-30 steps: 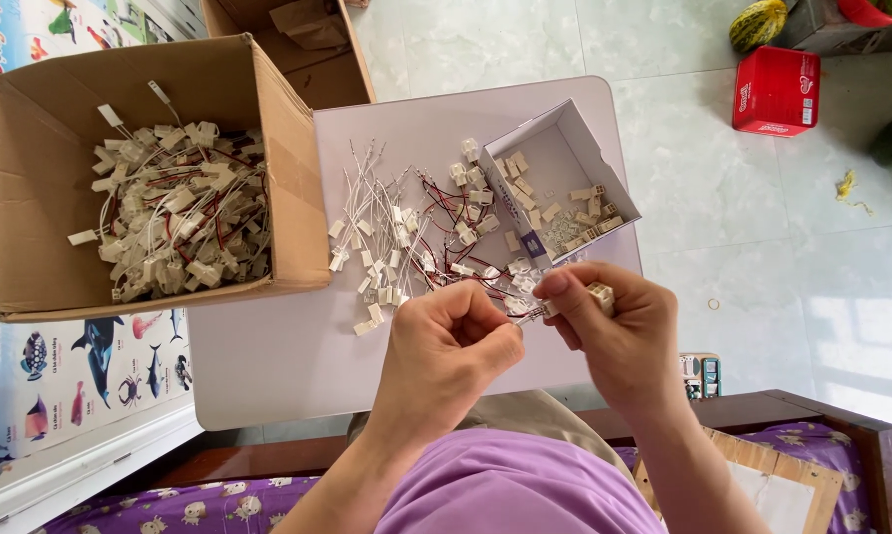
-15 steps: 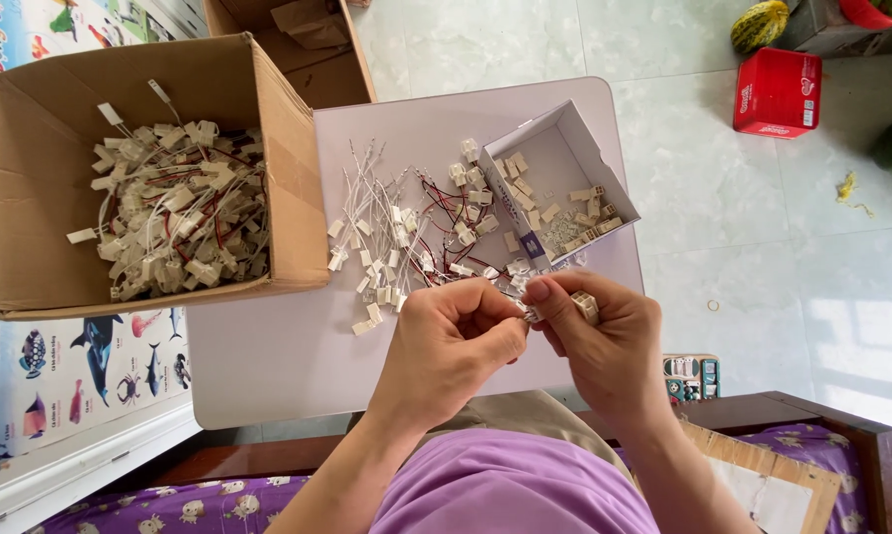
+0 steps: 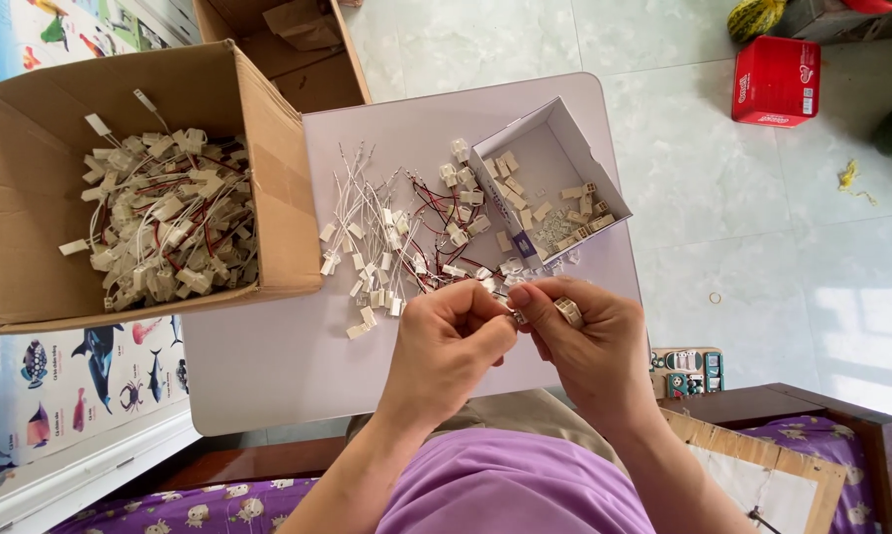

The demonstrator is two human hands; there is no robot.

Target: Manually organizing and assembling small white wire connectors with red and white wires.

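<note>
My left hand [image 3: 448, 346] and my right hand [image 3: 586, 346] meet over the near edge of a small pale table [image 3: 268, 366]. Together their fingertips pinch a small white plastic connector [image 3: 518, 316], and a second beige connector [image 3: 568, 311] rests in my right hand's fingers. Just beyond the hands lies a loose pile of wired connectors [image 3: 396, 247] with white and red leads. A small white open box [image 3: 550, 183] with beige connector housings stands tilted at the table's far right.
A large cardboard box [image 3: 268, 148] full of finished wired connectors [image 3: 164, 222] sits at the left. Another cardboard box [image 3: 278, 40] stands behind it. A red box [image 3: 777, 81] lies on the tiled floor at the upper right. A wooden frame [image 3: 811, 415] runs along the lower right.
My right hand has shifted left and closer to my left hand, so both now pinch the same small connector. The boxes and the pile have not moved.
</note>
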